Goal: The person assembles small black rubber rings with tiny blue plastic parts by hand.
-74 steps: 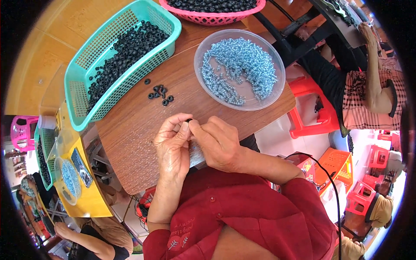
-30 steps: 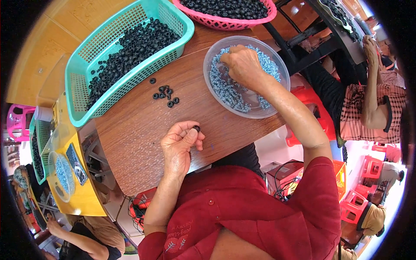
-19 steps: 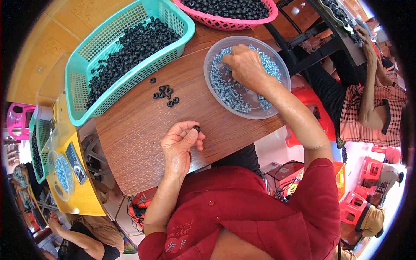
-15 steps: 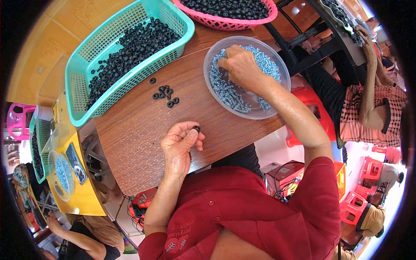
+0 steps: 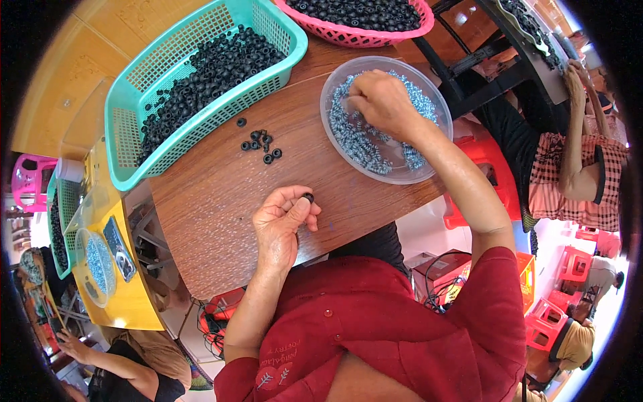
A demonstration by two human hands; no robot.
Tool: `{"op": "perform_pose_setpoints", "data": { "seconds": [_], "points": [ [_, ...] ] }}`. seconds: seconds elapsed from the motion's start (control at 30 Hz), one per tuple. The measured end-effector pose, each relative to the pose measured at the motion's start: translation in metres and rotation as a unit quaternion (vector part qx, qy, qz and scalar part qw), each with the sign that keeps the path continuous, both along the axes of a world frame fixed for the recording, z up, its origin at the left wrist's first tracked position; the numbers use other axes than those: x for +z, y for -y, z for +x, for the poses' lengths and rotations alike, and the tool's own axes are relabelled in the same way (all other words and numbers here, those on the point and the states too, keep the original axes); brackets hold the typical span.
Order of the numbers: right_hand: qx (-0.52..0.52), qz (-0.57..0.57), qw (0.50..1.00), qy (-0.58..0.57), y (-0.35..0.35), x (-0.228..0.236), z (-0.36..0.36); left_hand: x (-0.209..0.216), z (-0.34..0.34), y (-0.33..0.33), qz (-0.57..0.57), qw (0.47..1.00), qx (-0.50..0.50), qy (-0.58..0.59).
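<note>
My left hand (image 5: 284, 218) is closed over the near part of the table, pinching a small black round part (image 5: 308, 197) with a hole in it between thumb and fingers. My right hand (image 5: 385, 104) reaches into a clear round plastic bowl (image 5: 327, 110) filled with small shiny blue-silver pieces (image 5: 362, 149). Its fingers are bent together over the pieces, and the hand hides whatever lies between the fingertips. Several loose black round parts (image 5: 255, 145) lie on the brown wooden table (image 5: 207, 221), between my left hand and a turquoise basket (image 5: 201, 127) of the same parts.
A pink basket (image 5: 355, 37) of black parts stands at the far edge. On the left, a yellow table (image 5: 127, 305) bears another bowl of blue pieces (image 5: 99, 268). Other people sit on both sides; a red stool (image 5: 479, 177) is beside the table at right.
My right hand has shifted slightly within the bowl, its fingers still down among the blue pieces. My left hand keeps the black part in nearly the same pose. The whole view has shifted a little.
</note>
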State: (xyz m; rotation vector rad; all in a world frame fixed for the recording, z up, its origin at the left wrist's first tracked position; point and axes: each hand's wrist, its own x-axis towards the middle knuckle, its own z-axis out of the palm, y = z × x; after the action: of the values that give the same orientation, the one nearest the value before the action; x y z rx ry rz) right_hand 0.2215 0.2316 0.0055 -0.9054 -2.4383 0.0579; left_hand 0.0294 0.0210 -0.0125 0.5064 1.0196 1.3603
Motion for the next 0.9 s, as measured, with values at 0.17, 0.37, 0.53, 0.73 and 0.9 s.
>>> {"op": "perform_pose_setpoints", "data": {
  "seconds": [0.17, 0.37, 0.53, 0.73, 0.9],
  "points": [
    [-0.072, -0.286, 0.949, -0.113, 0.018, 0.025, 0.009, 0.000, 0.000, 0.000, -0.001, 1.000, 0.000, -0.010],
    [-0.055, -0.324, 0.927, -0.180, 0.021, 0.023, 0.018, 0.002, 0.004, 0.001, -0.002, 1.000, 0.002, -0.015],
    [-0.027, -0.364, 0.906, -0.214, 0.028, 0.024, 0.024, 0.001, 0.006, 0.003, 0.007, 1.000, 0.004, -0.021],
    [-0.021, -0.500, 0.828, -0.254, 0.040, 0.034, 0.026, 0.004, 0.006, 0.004, 0.006, 1.000, 0.009, -0.007],
    [0.005, -0.574, 0.763, -0.296, 0.047, 0.034, 0.026, 0.003, 0.007, 0.004, 0.009, 1.000, 0.008, -0.019]
  ]
}}
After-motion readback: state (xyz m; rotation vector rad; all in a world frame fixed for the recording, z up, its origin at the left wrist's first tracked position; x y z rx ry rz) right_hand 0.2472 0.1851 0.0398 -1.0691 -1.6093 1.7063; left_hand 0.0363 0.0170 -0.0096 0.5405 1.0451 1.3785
